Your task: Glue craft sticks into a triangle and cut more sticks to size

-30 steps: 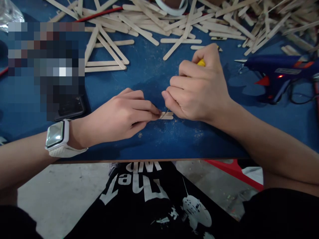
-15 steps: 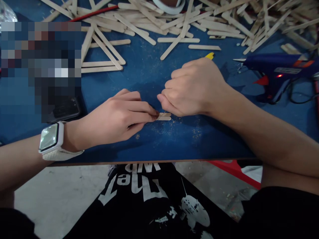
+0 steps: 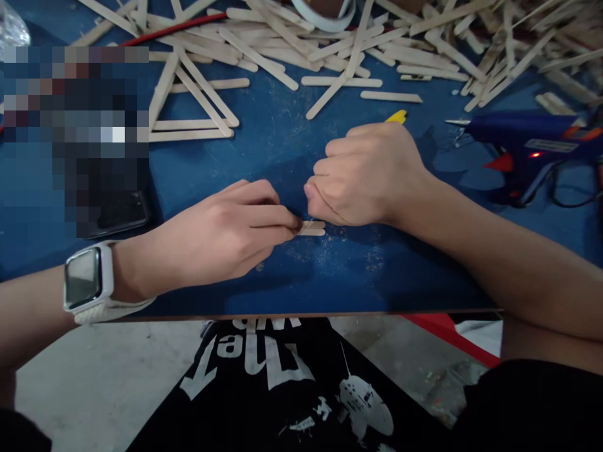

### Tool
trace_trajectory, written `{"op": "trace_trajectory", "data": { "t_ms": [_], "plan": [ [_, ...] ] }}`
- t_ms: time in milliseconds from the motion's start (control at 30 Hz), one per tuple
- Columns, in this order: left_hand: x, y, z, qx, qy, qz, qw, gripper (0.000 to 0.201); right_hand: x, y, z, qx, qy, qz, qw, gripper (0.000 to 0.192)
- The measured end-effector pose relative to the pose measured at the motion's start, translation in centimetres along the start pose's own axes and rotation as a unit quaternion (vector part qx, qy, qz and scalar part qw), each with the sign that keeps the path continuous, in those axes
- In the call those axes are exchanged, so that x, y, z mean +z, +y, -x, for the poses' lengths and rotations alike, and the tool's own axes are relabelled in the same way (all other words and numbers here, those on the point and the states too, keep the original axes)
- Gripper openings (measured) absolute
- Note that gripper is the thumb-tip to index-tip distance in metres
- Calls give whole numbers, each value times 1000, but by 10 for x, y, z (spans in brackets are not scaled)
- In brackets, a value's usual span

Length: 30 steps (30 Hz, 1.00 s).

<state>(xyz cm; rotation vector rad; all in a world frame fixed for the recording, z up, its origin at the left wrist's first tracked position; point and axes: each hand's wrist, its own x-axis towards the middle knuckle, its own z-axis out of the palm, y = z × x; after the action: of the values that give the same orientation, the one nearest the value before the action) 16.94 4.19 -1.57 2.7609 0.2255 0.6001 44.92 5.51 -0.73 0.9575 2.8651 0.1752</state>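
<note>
- Two short stick pieces [image 3: 313, 228] flat on blue tabletop [image 3: 282, 150], near front edge, not yet cut through.
- Left hand [image 3: 221, 235] fingertips pinching them down.
- Right hand [image 3: 367, 176] fisted around yellow-handled cutter [image 3: 397, 117], blade hidden.
- Stick triangle [image 3: 191, 107] done; loose stick heap [image 3: 377, 37], glue gun [image 3: 527, 147] beyond.

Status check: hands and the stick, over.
Left hand pins short pale wooden stick on blue table. Right hand fisted on yellow-handled cutter. Nothing blocking.
</note>
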Motion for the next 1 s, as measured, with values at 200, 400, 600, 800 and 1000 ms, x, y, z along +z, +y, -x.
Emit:
{"op": "trace_trajectory", "data": {
  "t_ms": [200,400,600,800,1000],
  "plan": [
    [-1,2,-3,4,-5,-3,1000,31,-2,-1,1,8,-36,-10,999,69],
    [0,3,-1,-2,-8,-1,1000,27,3,2,3,-6,2,-33,999,70],
    [0,6,-2,-16,-20,4,1000,29,1,1,1,-14,-10,-13,1000,66],
    [-4,6,-4,-15,-42,-24,999,37,0,0,1,-15,-7,-18,1000,71],
    [-4,3,-3,-25,-65,-11,998,34,5,4,4,-19,15,-14,1000,69]
  ]
}}
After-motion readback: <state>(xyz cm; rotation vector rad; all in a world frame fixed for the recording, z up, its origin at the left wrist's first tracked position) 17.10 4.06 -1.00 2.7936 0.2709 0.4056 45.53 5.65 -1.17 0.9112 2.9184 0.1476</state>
